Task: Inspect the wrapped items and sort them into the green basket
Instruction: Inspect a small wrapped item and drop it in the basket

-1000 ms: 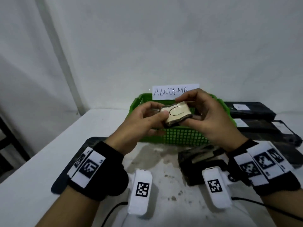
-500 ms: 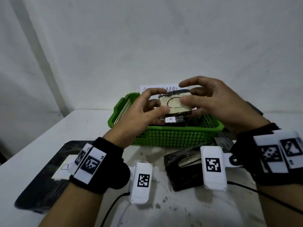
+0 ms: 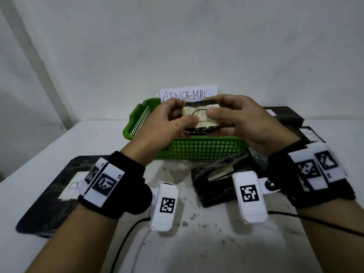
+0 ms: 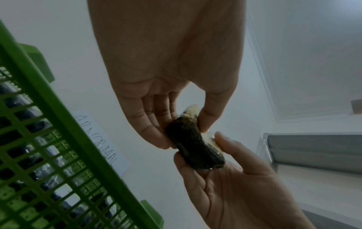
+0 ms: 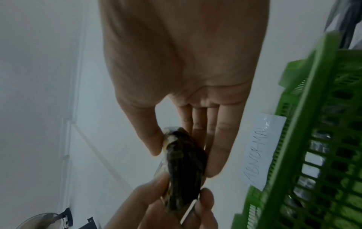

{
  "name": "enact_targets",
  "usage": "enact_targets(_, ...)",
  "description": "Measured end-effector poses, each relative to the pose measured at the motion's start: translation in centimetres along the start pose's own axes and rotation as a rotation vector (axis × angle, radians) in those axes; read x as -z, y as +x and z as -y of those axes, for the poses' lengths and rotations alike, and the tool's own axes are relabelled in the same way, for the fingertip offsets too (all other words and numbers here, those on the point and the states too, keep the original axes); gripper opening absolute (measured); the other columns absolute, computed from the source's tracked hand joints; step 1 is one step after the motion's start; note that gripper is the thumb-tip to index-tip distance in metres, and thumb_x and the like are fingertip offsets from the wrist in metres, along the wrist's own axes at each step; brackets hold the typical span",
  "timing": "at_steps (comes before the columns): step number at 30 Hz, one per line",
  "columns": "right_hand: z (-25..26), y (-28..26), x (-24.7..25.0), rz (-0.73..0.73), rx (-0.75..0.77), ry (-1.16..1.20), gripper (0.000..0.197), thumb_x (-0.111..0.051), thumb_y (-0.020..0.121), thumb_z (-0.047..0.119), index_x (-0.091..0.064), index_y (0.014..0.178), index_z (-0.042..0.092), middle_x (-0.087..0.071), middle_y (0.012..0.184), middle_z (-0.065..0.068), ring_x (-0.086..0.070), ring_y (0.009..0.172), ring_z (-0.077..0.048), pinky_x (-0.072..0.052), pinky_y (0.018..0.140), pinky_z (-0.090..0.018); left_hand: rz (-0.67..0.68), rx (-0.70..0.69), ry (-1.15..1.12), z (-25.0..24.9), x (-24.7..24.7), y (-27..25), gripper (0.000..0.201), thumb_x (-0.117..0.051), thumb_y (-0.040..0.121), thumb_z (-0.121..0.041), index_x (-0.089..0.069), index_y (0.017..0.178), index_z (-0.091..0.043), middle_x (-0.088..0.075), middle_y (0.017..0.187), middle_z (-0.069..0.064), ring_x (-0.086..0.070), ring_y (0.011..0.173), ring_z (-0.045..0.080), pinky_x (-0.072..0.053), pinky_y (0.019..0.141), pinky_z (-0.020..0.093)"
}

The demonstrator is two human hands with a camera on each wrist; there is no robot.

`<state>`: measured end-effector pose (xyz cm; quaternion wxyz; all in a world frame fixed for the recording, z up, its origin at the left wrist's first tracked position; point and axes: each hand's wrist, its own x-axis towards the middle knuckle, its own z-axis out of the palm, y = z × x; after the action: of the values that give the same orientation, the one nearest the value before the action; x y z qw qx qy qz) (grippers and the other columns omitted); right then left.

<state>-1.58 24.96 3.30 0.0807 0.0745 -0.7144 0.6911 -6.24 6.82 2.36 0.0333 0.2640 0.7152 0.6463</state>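
Note:
Both hands hold one small wrapped item [image 3: 199,119], a dark block in clear film with a cream label bearing a black drawn loop. My left hand [image 3: 173,123] pinches its left end between thumb and fingers; my right hand [image 3: 226,119] pinches the right end. The item hangs above the green basket [image 3: 197,150], over its near wall. In the left wrist view the wrapped item [image 4: 194,147] shows its dark side edge, and in the right wrist view the wrapped item [image 5: 184,167] does too. Dark wrapped pieces lie inside the green basket [image 4: 49,139].
A paper sign reading ABNORMAL [image 3: 187,94] stands behind the basket. A black wrapped block [image 3: 212,184] lies in front of the basket on the right. A black flat pack with a white label [image 3: 57,196] lies on the left. More black packs [image 3: 283,115] sit at the back right.
The item stayed in both hands above the basket. My right fingers, spread half a second ago, have closed onto its right end, and the label now faces me more squarely.

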Motion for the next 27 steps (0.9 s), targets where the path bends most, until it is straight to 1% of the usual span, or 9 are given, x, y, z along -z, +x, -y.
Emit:
enact_targets(3, -0.7, 0.0, -0.8, -0.048, 0.013, 0.026, 0.024, -0.069, 0.089, 0.003, -0.068, 0.112, 0.009, -0.077, 0.098, -0.005, -0.074, 0.084, -0.014, -0.06, 0.066, -0.027, 0.008, 0.002, 0.019, 0.0, 0.3, -0.2, 0.022, -0.065, 0.092, -0.004, -0.061, 0.113, -0.007, -0.073, 0.078, -0.006, -0.069, 0.073, 0.005, -0.06, 0.072, 0.032)
enact_targets(6, -1.2, 0.1, -1.5, -0.092, 0.035, 0.01, 0.024, -0.071, 0.087, 0.001, -0.069, 0.109, 0.011, -0.077, 0.094, -0.005, -0.073, 0.081, -0.014, -0.06, 0.065, -0.027, 0.003, -0.007, 0.037, -0.1, 0.6, -0.4, 0.018, -0.066, 0.091, -0.002, -0.062, 0.105, -0.012, -0.072, 0.082, -0.001, -0.069, 0.073, 0.008, -0.06, 0.068, 0.025)
enact_targets(9, -1.2, 0.2, -1.7, -0.123, 0.047, -0.004, 0.026, -0.074, 0.084, 0.0, -0.071, 0.107, 0.011, -0.078, 0.091, -0.005, -0.073, 0.08, -0.015, -0.061, 0.067, -0.028, 0.002, -0.004, 0.039, 0.0, 0.6, -0.3, 0.018, -0.068, 0.089, -0.002, -0.063, 0.102, -0.014, -0.074, 0.086, 0.003, -0.069, 0.073, 0.01, -0.06, 0.069, 0.027)
enact_targets(12, -1.3, 0.2, -1.7, -0.161, 0.087, -0.059, 0.027, -0.075, 0.082, -0.002, -0.072, 0.105, 0.011, -0.078, 0.083, -0.002, -0.072, 0.072, -0.012, -0.057, 0.062, -0.023, -0.006, -0.005, 0.03, 0.0, 0.4, -0.3, 0.016, -0.069, 0.089, -0.001, -0.063, 0.098, -0.013, -0.073, 0.082, 0.002, -0.069, 0.07, 0.007, -0.06, 0.066, 0.025)
enact_targets(15, -1.5, 0.4, -1.8, -0.196, 0.142, -0.126, 0.024, -0.076, 0.081, -0.003, -0.073, 0.1, 0.012, -0.077, 0.075, 0.001, -0.07, 0.064, -0.009, -0.053, 0.058, -0.02, -0.026, -0.024, 0.069, 0.0, 0.0, -0.3, 0.017, -0.07, 0.089, -0.004, -0.063, 0.104, -0.009, -0.075, 0.084, 0.006, -0.069, 0.067, 0.005, -0.058, 0.061, 0.021)
enact_targets(17, -1.4, 0.5, -1.6, -0.189, 0.131, -0.149, 0.024, -0.075, 0.082, -0.002, -0.073, 0.1, 0.013, -0.077, 0.077, 0.001, -0.07, 0.065, -0.01, -0.054, 0.059, -0.021, -0.037, -0.024, 0.067, 0.1, 0.0, -0.3, 0.019, -0.07, 0.09, -0.006, -0.061, 0.107, -0.008, -0.075, 0.094, 0.014, -0.07, 0.07, 0.009, -0.06, 0.063, 0.026)
enact_targets(20, -0.9, 0.4, -1.0, -0.134, 0.076, -0.119, 0.027, -0.078, 0.082, 0.008, -0.072, 0.107, 0.013, -0.078, 0.09, -0.002, -0.074, 0.078, -0.014, -0.06, 0.066, -0.029, -0.014, -0.014, 0.021, 0.2, 0.0, -0.2, 0.025, -0.069, 0.091, -0.006, -0.058, 0.113, -0.008, -0.07, 0.107, 0.019, -0.07, 0.075, 0.014, -0.062, 0.068, 0.032)
enact_targets(24, 0.1, 0.1, -0.2, 0.027, -0.087, -0.039, 0.056, -0.067, 0.074, 0.051, -0.069, 0.118, 0.017, -0.076, 0.111, -0.005, -0.075, 0.091, -0.028, -0.062, 0.074, -0.039, -0.004, -0.042, 0.008, 0.1, 0.5, -0.1, 0.03, -0.07, 0.09, -0.006, -0.057, 0.117, -0.012, -0.067, 0.113, 0.01, -0.073, 0.087, 0.017, -0.062, 0.076, 0.035)
enact_targets(27, 0.5, 0.0, 0.0, 0.075, -0.182, -0.05, 0.039, -0.061, 0.09, 0.045, -0.069, 0.116, 0.017, -0.078, 0.103, -0.009, -0.075, 0.084, -0.03, -0.062, 0.073, -0.037, 0.016, -0.065, -0.007, -0.1, 0.9, -0.1, 0.028, -0.069, 0.09, -0.011, -0.058, 0.116, -0.015, -0.066, 0.111, 0.0, -0.073, 0.093, 0.017, -0.061, 0.078, 0.033)
